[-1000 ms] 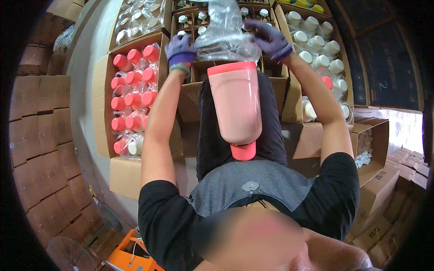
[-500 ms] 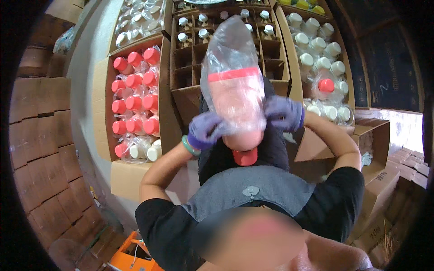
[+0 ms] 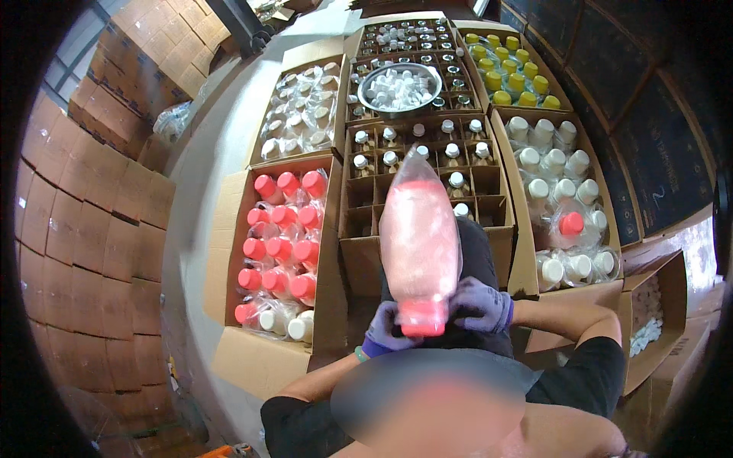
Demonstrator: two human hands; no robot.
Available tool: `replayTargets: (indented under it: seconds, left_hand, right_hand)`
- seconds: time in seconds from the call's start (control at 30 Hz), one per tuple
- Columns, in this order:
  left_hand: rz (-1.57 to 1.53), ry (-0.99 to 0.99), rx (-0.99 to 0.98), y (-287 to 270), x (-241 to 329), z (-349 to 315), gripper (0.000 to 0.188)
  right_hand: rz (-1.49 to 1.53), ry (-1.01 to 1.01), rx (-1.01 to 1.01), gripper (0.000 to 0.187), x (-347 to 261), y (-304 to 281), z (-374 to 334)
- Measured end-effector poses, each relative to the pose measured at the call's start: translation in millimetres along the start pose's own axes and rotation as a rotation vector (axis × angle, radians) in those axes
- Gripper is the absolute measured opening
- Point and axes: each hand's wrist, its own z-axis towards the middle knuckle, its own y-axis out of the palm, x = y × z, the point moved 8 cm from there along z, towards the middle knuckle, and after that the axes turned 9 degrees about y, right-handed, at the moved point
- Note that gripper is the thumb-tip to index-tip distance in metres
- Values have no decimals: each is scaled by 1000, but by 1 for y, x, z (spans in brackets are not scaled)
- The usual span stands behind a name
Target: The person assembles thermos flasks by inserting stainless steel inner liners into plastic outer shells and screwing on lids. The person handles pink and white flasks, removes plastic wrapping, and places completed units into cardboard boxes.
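Observation:
I hold a pale pink plastic bottle (image 3: pixel 418 237) inside a clear plastic bag, close in front of my chest. Its red cap end points toward me and its base points away over the cartons. My left hand (image 3: pixel 385 332), in a purple glove, grips the neck and cap from the left. On the right of the cap, my right hand (image 3: pixel 481 305), gloved the same, is closed over the bag there. A green band shows at my left wrist.
Open cartons lie ahead: red-capped bottles (image 3: pixel 282 244) on the left, a divided carton (image 3: pixel 359 221) in the middle, white-capped bottles (image 3: pixel 557 191) on the right, yellow-capped ones (image 3: pixel 511 69) beyond. A metal bowl (image 3: pixel 399 88) holds white caps. Stacked cardboard boxes (image 3: pixel 84 229) stand to the left.
My arms have drawn back from full reach. Both hands slid from the far end of the bagged bottle down to its red cap, now close to my chest.

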Motion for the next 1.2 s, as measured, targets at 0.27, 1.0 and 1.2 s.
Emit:
replayTargets:
  seconds: [0.27,1.0,1.2]
  left_hand:
    - [-406,-239,522,-15,50,78,18]
    - [-276,-84,122,35,36,106,58]
    - [-290,-66,138,47,37,121,54]
  right_hand:
    - [-363,267,597,86,55,-20,36]
    - [413,824,2106,17,233,-149,-305]
    - [335,1042,1992,38,289,-139,-353]
